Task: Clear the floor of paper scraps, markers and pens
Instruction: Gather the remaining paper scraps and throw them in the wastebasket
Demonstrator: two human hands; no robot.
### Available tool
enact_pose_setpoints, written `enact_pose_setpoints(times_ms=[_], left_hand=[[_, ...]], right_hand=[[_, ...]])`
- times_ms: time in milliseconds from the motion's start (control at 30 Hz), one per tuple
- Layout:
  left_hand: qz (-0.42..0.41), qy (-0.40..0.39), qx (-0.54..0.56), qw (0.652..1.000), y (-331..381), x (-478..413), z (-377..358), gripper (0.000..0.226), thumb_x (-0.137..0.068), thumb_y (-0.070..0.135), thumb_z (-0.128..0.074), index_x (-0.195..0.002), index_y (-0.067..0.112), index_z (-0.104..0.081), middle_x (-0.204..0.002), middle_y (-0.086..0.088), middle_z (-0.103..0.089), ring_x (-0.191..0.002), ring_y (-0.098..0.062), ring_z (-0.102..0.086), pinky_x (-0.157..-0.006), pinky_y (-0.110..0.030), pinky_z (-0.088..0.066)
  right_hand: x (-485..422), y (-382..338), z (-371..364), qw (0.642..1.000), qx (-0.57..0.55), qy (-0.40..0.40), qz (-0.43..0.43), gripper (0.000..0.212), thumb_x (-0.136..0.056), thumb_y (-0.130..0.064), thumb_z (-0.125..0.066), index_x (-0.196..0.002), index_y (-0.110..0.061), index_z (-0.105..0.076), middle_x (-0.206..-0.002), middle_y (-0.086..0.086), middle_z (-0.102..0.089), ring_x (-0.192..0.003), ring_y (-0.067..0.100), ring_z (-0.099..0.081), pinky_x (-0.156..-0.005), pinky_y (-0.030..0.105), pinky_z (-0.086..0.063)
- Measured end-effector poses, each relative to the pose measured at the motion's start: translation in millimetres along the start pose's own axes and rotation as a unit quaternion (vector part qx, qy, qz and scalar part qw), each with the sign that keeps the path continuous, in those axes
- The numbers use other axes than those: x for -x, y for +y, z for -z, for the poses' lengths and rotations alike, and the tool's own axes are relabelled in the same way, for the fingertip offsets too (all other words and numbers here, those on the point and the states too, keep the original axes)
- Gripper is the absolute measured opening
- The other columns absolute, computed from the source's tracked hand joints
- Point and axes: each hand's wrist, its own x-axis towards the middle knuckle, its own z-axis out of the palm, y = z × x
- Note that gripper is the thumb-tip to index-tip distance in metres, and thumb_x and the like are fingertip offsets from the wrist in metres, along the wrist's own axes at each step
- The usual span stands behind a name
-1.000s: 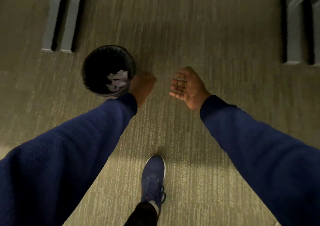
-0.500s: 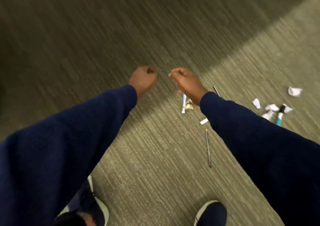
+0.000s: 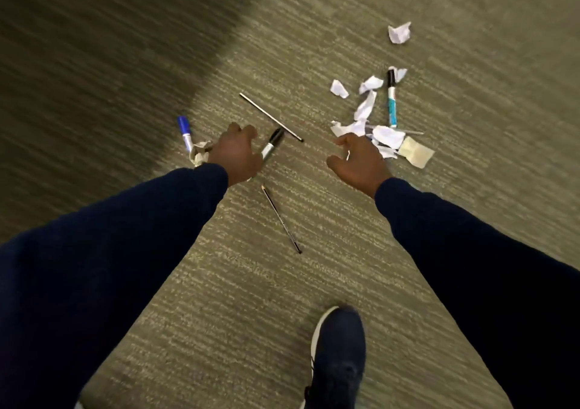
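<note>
Carpeted floor (image 3: 219,330) carries all the litter, nothing collected at this spot yet by the look of it. Person stands over it, shoe (image 3: 339,355) planted near the bottom, both sleeves reaching down. Left hand (image 3: 237,154) fingers spread and empty, above the black-capped marker (image 3: 272,145), likely its pick. Right hand (image 3: 359,164) also spread, empty, just beside the paper scraps (image 3: 376,126) pile. Teal marker (image 3: 391,101) lies in that pile; blue marker (image 3: 185,132) sits left beside a crumpled ball (image 3: 200,153). Long pen (image 3: 271,117) and thin pen (image 3: 281,219) lie between the hands. One scrap (image 3: 399,32) sits well apart.
</note>
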Motion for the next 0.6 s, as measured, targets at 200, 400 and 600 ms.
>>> enact_pose_setpoints(times_ms=[200, 400, 600], left_hand=[[-0.155, 0.041, -0.075, 0.984, 46, -23, -45, 0.046, -0.087, 0.023, -0.062, -0.130, 0.010, -0.051, -0.127, -0.017, -0.049, -0.112, -0.037, -0.051, -0.085, -0.048, -0.051], [-0.280, 0.058, -0.168, 0.943, 115, -51, -71, 0.068, -0.086, 0.029, -0.062, -0.148, 0.015, -0.037, -0.142, -0.019, -0.041, -0.110, -0.041, -0.053, -0.082, -0.049, -0.050], [-0.309, 0.009, -0.189, 0.932, 159, -64, -81, 0.060, -0.089, 0.030, -0.064, -0.144, 0.024, -0.041, -0.135, -0.018, -0.043, -0.105, -0.038, -0.054, -0.073, -0.048, -0.053]], right_hand=[[-11, 58, -7, 0.982, 0.131, 0.134, 0.005, 0.066, -0.081, -0.036, -0.068, -0.139, -0.013, -0.045, -0.135, 0.019, -0.046, -0.114, 0.040, -0.051, -0.089, 0.045, -0.047], [-26, 100, -8, 0.981, 0.125, 0.148, -0.015, 0.080, -0.083, -0.040, -0.069, -0.152, -0.022, -0.033, -0.155, 0.023, -0.028, -0.127, 0.045, -0.041, -0.095, 0.052, -0.044], [-36, 107, -9, 0.974, 0.183, 0.135, 0.005, 0.076, -0.080, -0.048, -0.069, -0.147, -0.027, -0.042, -0.142, 0.022, -0.042, -0.114, 0.041, -0.047, -0.082, 0.046, -0.049]])
